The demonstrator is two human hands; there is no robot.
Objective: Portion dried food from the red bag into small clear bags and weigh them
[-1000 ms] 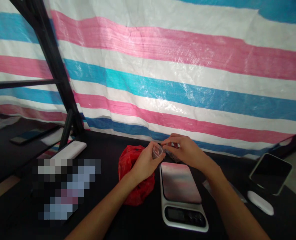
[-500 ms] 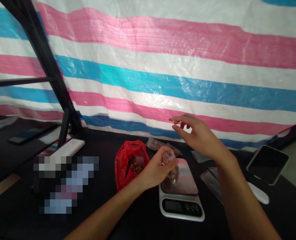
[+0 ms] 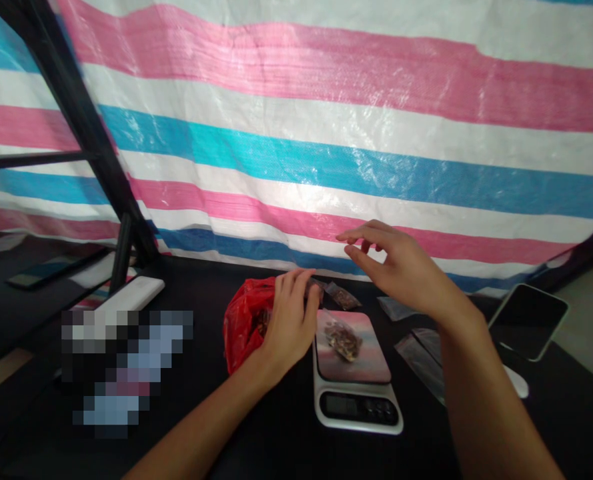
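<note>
A small clear plastic bag of brownish pieces [image 3: 343, 340] lies on the metal plate of the white kitchen scale [image 3: 326, 413]. To the left of the scale is my left hand [image 3: 292, 320], its fingers stretched out and holding nothing, in front of the right part of a red plastic bag [image 3: 241, 320]. Brown bits show in that bag's mouth, partly hidden by the hand. My right hand [image 3: 393, 263] hangs in the air above the back right of the scale, fingers loosely bent and apart, with nothing in them.
Behind the scale lies a filled clear bag [image 3: 343, 295]. Flat clear bags [image 3: 419, 360] lie right of it, near a phone [image 3: 530, 320] and a white rounded object [image 3: 516, 382]. On the left are a white box-like object [image 3: 143, 290] and a black frame [image 3: 111, 173]. Striped sheeting hangs behind.
My left hand has let go of the small filled bag, which now rests on the scale, and has moved left with its fingers opened. My right hand stays nearly where it was.
</note>
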